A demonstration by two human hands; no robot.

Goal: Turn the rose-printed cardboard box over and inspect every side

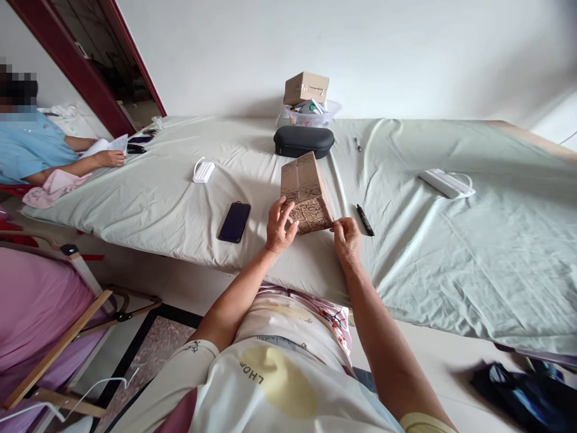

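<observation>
Light-looking carton point(301, 180), best held by its corners

Your scribbled carton is at twelve o'clock, on the near side of the tabletop point(451, 252); it is likely light, stiff but crushable. Your left hand's point(279, 227) grip is wide against its left side; your right hand's point(347, 239) grip pinches its four-o'clock corner. Beyond, at twelve, the black case point(304, 141) is closed, contents hidden; the clear tub point(332, 112) behind it holds mixed small items.

Letters on my shirt point(283, 391)
Nearer my body than my left hand point(279, 227), upside-down letters point(253, 373) seem to read "LHO" plus an unclear character; smaller lettering point(283, 341), closer to the hand, is illegible.
</observation>
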